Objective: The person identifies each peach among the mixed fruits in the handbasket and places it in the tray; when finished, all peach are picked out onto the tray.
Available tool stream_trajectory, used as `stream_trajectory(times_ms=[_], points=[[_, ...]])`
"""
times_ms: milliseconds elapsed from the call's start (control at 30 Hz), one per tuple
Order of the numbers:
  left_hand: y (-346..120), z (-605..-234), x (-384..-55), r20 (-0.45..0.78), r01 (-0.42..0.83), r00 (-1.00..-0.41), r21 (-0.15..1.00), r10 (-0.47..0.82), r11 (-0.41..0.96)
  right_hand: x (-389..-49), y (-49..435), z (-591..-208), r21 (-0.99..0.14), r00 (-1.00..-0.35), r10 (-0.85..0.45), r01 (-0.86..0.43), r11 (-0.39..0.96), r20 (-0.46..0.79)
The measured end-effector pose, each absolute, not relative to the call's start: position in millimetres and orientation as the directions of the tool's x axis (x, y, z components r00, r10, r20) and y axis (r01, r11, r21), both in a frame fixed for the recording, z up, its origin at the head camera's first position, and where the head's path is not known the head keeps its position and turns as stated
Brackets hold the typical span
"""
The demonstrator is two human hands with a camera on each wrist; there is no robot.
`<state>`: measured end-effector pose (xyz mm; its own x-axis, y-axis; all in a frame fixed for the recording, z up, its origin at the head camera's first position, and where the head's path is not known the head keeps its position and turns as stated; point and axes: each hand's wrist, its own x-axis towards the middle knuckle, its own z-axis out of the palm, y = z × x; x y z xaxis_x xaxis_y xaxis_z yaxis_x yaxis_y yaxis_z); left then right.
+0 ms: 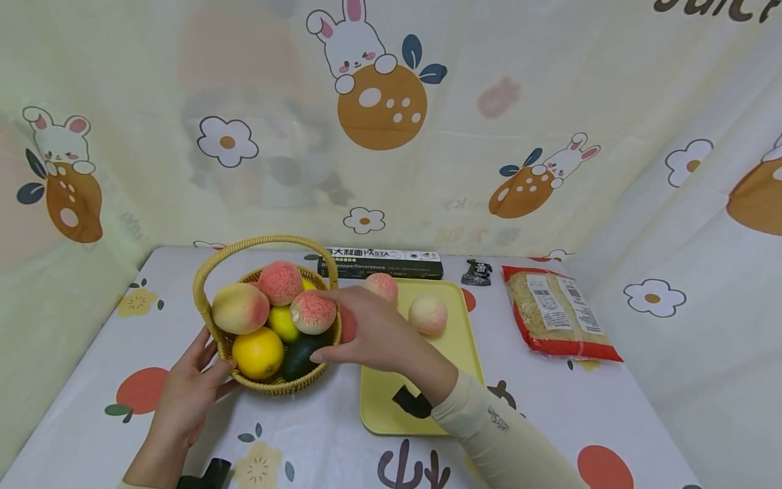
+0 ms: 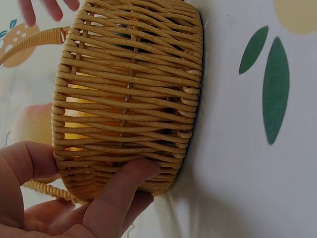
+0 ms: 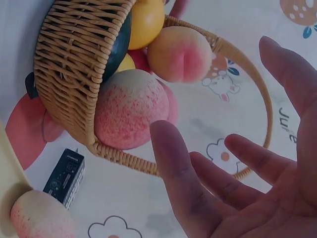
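A woven basket [image 1: 277, 388] with a tall arched handle stands on the left of the table, filled with fruit. Inside are a smooth peach [image 1: 239, 308], a speckled pink peach [image 1: 280, 282], another speckled peach [image 1: 313, 313], yellow fruits [image 1: 258, 353] and a dark green fruit [image 1: 299, 357]. My left hand [image 1: 191, 390] holds the basket's left side, its thumb [image 2: 130, 181] along the woven wall. My right hand [image 1: 373, 333] hovers at the basket's right rim with fingers spread, the index fingertip [image 3: 166, 136] overlapping the nearest speckled peach in the right wrist view.
Right of the basket lies a yellow tray [image 1: 385, 414] bearing two peaches [image 1: 428, 314] and a black patch. Behind it is a black pasta box [image 1: 391, 266]. A small black packet [image 1: 477, 272] and a red-edged bag of grain [image 1: 552, 312] lie farther right. A patterned curtain hangs behind.
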<state>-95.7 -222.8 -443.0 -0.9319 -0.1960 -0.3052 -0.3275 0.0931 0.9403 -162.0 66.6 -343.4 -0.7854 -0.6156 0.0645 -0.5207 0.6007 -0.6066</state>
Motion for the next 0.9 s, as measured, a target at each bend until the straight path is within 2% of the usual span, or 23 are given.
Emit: stream_trajectory(times_ms=[400,900], points=[[-220.7,-439.6,-96.3,-0.306,-0.328,-0.934,0.939,-0.185,0.1,-174.6,37.8,-350.0,-0.426,-0.795,-0.606,-0.549,0.719,0.002],[-221.7,-441.7,-95.9,-0.323,-0.342,-0.928,0.937,-0.187,0.077,-182.5,18.2,-363.0,-0.243,-0.765,-0.644,-0.623,0.744,-0.009]])
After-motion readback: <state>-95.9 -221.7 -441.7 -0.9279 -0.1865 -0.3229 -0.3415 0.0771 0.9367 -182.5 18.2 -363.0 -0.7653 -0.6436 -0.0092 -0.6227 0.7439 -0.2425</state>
